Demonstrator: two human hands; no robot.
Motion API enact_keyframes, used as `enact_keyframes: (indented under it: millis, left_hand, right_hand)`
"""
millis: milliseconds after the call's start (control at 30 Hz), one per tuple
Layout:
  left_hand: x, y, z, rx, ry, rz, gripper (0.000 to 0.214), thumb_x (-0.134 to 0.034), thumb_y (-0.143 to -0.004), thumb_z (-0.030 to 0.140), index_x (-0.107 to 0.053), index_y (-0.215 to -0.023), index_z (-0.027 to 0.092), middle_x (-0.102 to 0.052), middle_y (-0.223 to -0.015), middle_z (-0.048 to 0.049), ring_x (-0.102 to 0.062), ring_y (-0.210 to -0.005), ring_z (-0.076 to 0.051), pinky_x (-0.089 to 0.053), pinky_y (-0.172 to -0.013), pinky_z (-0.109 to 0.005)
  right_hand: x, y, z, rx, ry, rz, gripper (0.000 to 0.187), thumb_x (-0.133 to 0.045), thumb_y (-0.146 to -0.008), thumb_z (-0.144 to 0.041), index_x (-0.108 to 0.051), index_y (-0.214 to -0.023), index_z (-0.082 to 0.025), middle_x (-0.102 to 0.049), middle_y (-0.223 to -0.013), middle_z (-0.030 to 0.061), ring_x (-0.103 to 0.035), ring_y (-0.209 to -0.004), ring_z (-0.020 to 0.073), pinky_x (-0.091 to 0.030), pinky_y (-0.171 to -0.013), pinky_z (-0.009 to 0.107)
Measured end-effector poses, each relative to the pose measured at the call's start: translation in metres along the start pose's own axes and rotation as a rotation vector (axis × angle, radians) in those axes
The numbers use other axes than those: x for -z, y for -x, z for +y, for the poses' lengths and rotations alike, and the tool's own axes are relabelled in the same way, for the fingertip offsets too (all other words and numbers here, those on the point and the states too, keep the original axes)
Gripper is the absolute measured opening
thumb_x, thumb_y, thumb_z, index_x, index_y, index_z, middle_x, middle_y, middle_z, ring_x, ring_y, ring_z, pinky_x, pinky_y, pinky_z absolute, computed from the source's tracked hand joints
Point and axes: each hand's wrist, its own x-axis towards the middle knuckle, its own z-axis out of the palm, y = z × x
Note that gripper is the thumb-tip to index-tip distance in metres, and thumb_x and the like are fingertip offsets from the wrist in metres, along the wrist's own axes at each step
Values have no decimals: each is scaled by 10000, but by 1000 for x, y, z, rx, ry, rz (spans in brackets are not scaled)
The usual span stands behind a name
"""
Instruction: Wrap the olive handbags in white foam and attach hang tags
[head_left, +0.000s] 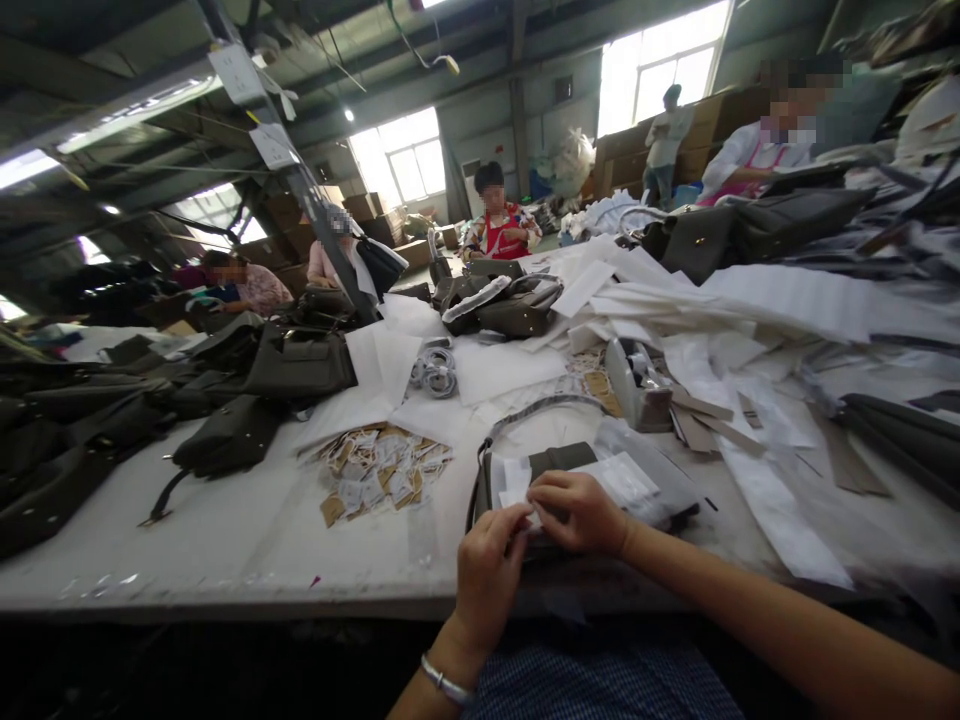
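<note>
So there's one dark olive handbag (562, 458) on the bench (247, 560), right under the grip, with one strap (555, 402) arching up on the far side of it. Two bare hands on it: left hand (491, 560) and right hand (576, 508), fingertips pinched together over the bag's near edge. Can't tell if they've actually got hold of anything, too small to see. One bracelet (446, 682) on the left wrist.

Just beyond the fingertips there's white paper (516, 478) on the bag, and right of the grip a clear plastic packet (628, 480) lies on top too. Further out past the right hand, one tape dispenser (646, 405).

Left of the grip: one heap of hang tags (382, 468), way too many to count, with coiled cords (435, 372) behind it. Farther left, one handbag with its strap trailing (232, 435) sits next to a whole mound of dark bags (97, 430). Loose white sheets (787, 300) are heaped ahead and to the right. Way beyond the grip I count five other people, one of them in a red apron (504, 235).
</note>
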Motion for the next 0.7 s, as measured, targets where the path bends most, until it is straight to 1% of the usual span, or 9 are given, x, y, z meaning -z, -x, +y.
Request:
enact_keyframes:
  millis: [100, 167, 200, 233, 300, 400, 567, 633, 700]
  left_hand:
    - [-5, 6, 4, 64, -13, 30, 376, -595, -842, 12, -650, -1117, 263, -717, -919, 6, -689, -818, -156, -566, -773, -269]
    - [-7, 10, 7, 85, -57, 45, 375, -598, -835, 12, -653, -1105, 267, -722, -913, 8, -689, -822, -166, -565, -776, -284]
    - [-9, 11, 8, 95, -78, 51, 368, -603, -833, 15, -655, -1096, 268, -726, -918, 8, -690, -829, -173, -565, -780, -292]
    - [-10, 13, 9, 106, -92, 58, 358, -607, -832, 19, -656, -1084, 269, -729, -927, 7, -691, -839, -178, -564, -785, -299]
    - [-13, 16, 9, 132, -83, 71, 347, -612, -830, 20, -652, -1070, 268, -734, -957, 8, -693, -864, -182, -563, -801, -305]
    - [-14, 19, 6, 193, -18, 71, 373, -610, -823, 13, -628, -1094, 269, -730, -992, 14, -696, -896, -174, -561, -818, -301]
    - [-13, 22, 2, 296, 30, 78, 341, -629, -839, 72, -585, -1121, 258, -699, -1013, 11, -692, -857, -160, -563, -788, -291]
    - [-12, 22, 0, 307, 39, 82, 322, -636, -849, 99, -576, -1123, 256, -687, -1034, 7, -691, -833, -149, -564, -766, -277]
    - [-12, 22, -2, 315, 49, 81, 351, -652, -839, 97, -562, -1141, 253, -680, -1057, 5, -691, -801, -135, -565, -746, -261]
  right_hand:
    - [3, -2, 0, -24, -46, 35, 227, -529, -836, -140, -625, -1036, -190, -648, -945, 87, -630, -858, 196, -539, -746, 308]
    - [6, -3, -1, 11, -40, 35, 351, -530, -794, -121, -596, -1133, -186, -648, -1100, 124, -619, -1029, 234, -534, -892, 384]
    - [7, -4, -1, 41, -37, 15, 410, -531, -768, -114, -583, -1168, -189, -650, -1150, 126, -610, -1081, 244, -506, -965, 429]
    - [8, -4, -1, 75, -40, -20, 450, -530, -745, -108, -578, -1184, -196, -664, -1155, 114, -617, -1087, 243, -471, -1021, 465]
    - [9, -5, -2, 130, -66, -102, 468, -524, -710, -110, -590, -1163, -206, -708, -1058, 74, -659, -993, 220, -436, -1065, 490]
    - [9, -6, -4, 146, -109, -159, 429, -518, -698, -120, -622, -1106, -206, -730, -952, 48, -687, -875, 194, -475, -1036, 452]
    - [10, -7, -7, 119, -107, -224, 407, -582, -783, -145, -646, -1181, -196, -740, -990, 85, -698, -909, 209, -572, -861, 346]
    - [10, -5, -7, 125, -93, -237, 343, -617, -835, -176, -665, -1173, -208, -744, -1003, 91, -704, -920, 209, -578, -841, 328]
    - [9, -1, -5, 131, -86, -216, 255, -618, -883, -191, -694, -1124, -225, -751, -999, 85, -711, -918, 202, -577, -858, 323]
